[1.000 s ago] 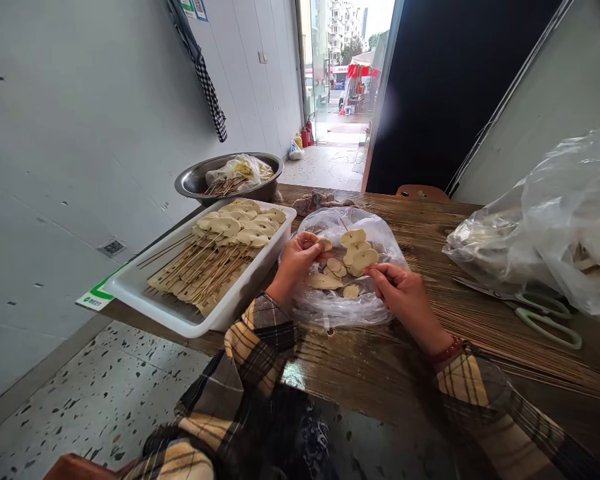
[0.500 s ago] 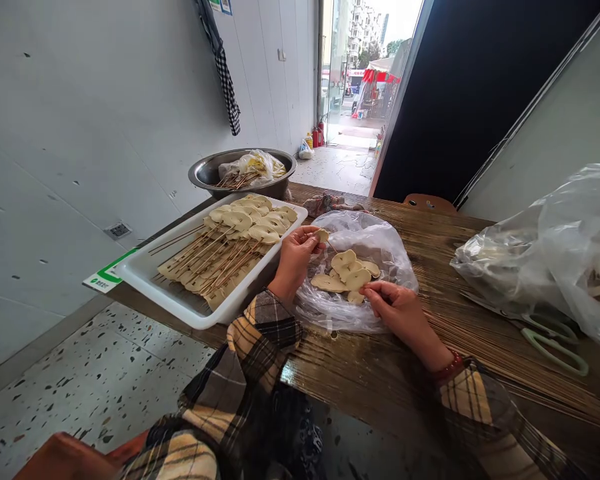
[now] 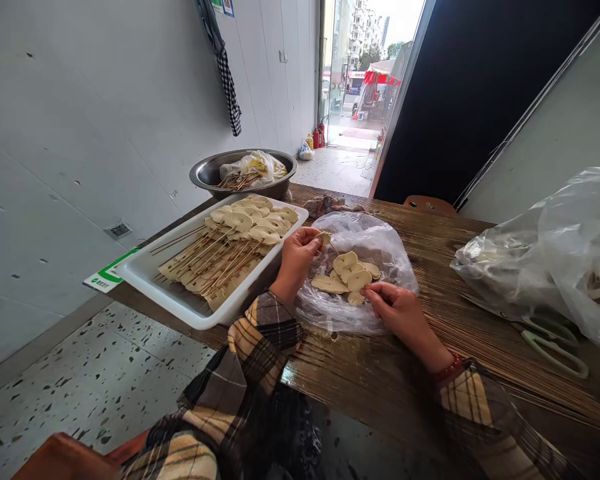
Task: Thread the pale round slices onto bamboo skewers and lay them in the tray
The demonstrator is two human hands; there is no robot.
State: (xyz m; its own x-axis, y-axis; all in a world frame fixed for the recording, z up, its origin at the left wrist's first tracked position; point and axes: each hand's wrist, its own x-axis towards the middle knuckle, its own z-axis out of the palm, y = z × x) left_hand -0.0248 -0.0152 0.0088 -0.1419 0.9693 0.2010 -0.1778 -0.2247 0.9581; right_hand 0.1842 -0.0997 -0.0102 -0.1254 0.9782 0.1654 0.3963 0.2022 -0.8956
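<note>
My left hand (image 3: 299, 258) is closed in a pinch at the left side of a clear plastic bag (image 3: 390, 247). Between its fingers is a thin pale yellow food slice (image 3: 325, 237), with a thin wooden skewer (image 3: 335, 248) slanting down from it toward the bag. Thumb and fingertips of my right hand (image 3: 395, 307) grip the edge of another pale round slice (image 3: 359, 281), on a small pile of the same slices lying on the bag. Left of the bag, a white tray (image 3: 200, 321) holds many skewered slices (image 3: 237, 220), their sticks pointing toward me.
A metal basin (image 3: 195, 177) with bagged skewers stands behind the tray. At right lie green-handled scissors (image 3: 555, 352), long bare skewers (image 3: 510, 380) and a large filled plastic bag (image 3: 555, 247). A crumpled cloth (image 3: 330, 203) rests behind the clear bag.
My left hand has shifted very slightly to the right with its slice. The right hand keeps its pinch on the slice at the pile.
</note>
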